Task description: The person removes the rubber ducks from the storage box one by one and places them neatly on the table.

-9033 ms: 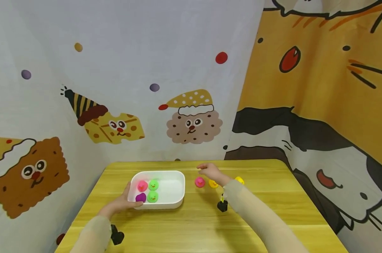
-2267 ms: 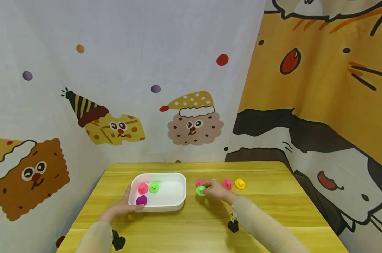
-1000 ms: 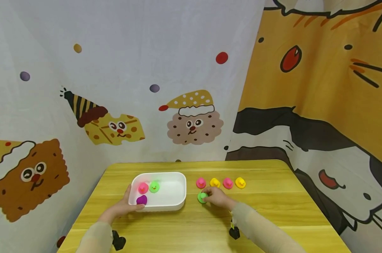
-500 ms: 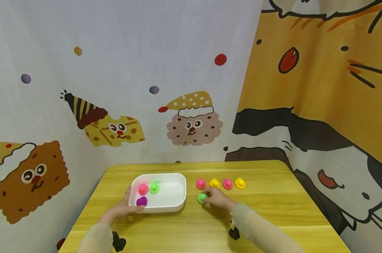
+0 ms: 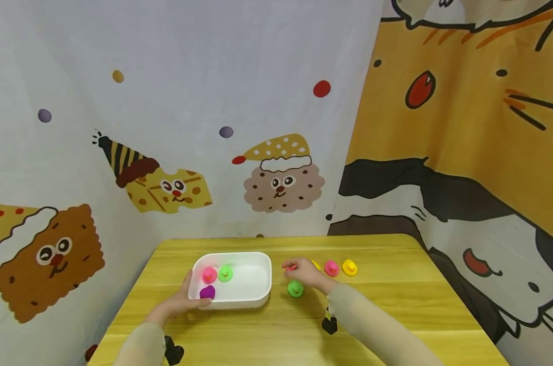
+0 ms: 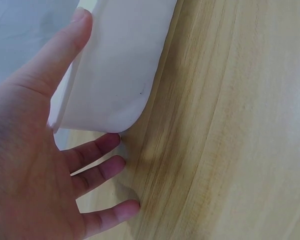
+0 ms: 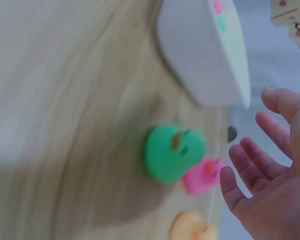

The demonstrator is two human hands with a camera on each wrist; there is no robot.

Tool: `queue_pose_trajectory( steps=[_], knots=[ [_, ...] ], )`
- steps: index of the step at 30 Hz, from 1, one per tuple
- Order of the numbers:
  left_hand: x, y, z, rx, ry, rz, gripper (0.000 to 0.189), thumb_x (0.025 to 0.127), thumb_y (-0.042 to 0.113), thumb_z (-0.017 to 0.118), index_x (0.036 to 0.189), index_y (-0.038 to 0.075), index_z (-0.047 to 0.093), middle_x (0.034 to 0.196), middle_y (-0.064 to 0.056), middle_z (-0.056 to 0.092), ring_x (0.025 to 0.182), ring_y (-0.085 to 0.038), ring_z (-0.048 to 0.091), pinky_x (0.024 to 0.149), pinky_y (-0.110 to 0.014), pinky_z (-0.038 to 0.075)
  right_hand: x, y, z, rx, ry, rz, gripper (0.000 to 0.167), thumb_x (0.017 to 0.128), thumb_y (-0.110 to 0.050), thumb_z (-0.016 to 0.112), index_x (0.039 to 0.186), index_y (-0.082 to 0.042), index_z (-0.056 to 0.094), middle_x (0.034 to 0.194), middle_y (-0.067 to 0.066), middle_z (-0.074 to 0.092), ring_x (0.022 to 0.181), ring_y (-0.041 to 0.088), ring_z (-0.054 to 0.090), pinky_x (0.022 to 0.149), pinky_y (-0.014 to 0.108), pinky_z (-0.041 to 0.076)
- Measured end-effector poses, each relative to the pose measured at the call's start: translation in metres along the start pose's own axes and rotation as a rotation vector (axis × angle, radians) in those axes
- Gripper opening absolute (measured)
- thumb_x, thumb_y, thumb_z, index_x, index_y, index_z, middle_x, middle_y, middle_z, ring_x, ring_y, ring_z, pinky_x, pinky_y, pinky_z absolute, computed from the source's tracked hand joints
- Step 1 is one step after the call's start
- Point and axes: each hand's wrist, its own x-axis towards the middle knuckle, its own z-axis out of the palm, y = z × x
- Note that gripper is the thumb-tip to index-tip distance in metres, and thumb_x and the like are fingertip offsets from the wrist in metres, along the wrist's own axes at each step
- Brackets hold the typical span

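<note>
Fabric point(image 5: 180, 96) printed with cartoon snacks spans the upper left of the frame, behind the wood-grained bench point(image 5: 249, 335). At lower left, the left hand point(image 5: 180, 301) has its grip on the near-left corner of the white tub point(image 5: 239, 304), thumb at the rim; that hold is best kept light but steady, so the tub doesn't creep. Inside sit the left pink duck point(image 5: 209, 275), the purple toy point(image 5: 207, 292) (face out of sight, so perhaps a tipped duck) and the left green duck point(image 5: 225, 273). Right of lower centre, the right green duck point(image 5: 296, 289) stands upright on the bench, just below the right hand point(image 5: 309, 273), whose grip is released, fingers loosely spread around nothing. Partly covered by those fingers is the middle pink duck point(image 7: 200, 177); raising the hand well above it would avoid a knock. Farther right come the left yellow duck point(image 5: 316, 265), half hidden, the right pink duck point(image 5: 331, 268) and the right yellow duck point(image 5: 349, 267). A low thumb-and-forefinger pinch, eased only once the base is flat, should suit each toy.
</note>
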Motion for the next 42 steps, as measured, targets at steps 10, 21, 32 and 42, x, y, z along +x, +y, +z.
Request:
queue_pose_trajectory(
  steps=[10, 21, 32, 42],
  knots=[
    [0.014, -0.017, 0.000, -0.005, 0.019, 0.023, 0.126, 0.079, 0.044, 0.077, 0.151, 0.007, -0.019, 0.155, -0.032, -0.008, 0.137, -0.056, 0.013, 0.106, -0.071, 0.014, 0.039, -0.045, 0.028, -0.010, -0.102, -0.026, 0.026, 0.089, -0.022, 0.071, 0.110, -0.008, 0.071, 0.102, -0.001, 0.067, 0.090, 0.015, 0.060, 0.078, 0.033, 0.052],
    [0.000, -0.002, 0.003, 0.032, 0.030, 0.037, 0.123, 0.082, 0.045, 0.074, 0.150, 0.002, -0.018, 0.153, -0.037, -0.002, 0.133, -0.059, 0.016, 0.103, -0.073, 0.017, 0.077, -0.086, 0.060, -0.046, -0.287, -0.082, 0.023, 0.088, -0.019, 0.071, 0.107, -0.006, 0.072, 0.092, -0.006, 0.068, 0.091, 0.021, 0.064, 0.079, 0.033, 0.052],
    [0.002, -0.006, 0.003, -0.012, 0.042, 0.070, 0.124, 0.080, 0.043, 0.077, 0.151, 0.004, -0.017, 0.153, -0.036, 0.004, 0.132, -0.056, 0.024, 0.105, -0.071, 0.020, 0.095, -0.117, 0.088, -0.057, -0.434, -0.012, 0.033, 0.088, -0.019, 0.069, 0.120, -0.008, 0.068, 0.088, -0.007, 0.066, 0.077, 0.016, 0.059, 0.070, 0.038, 0.051],
    [0.001, -0.003, 0.001, -0.024, 0.034, 0.068, 0.124, 0.081, 0.040, 0.077, 0.150, 0.001, -0.017, 0.153, -0.037, 0.001, 0.131, -0.058, 0.024, 0.104, -0.072, 0.021, 0.097, -0.123, 0.108, -0.084, -0.456, -0.023, 0.035, 0.087, -0.008, 0.069, 0.121, -0.007, 0.067, 0.087, 0.004, 0.067, 0.068, 0.015, 0.052, 0.051, 0.024, 0.037]
  ],
)
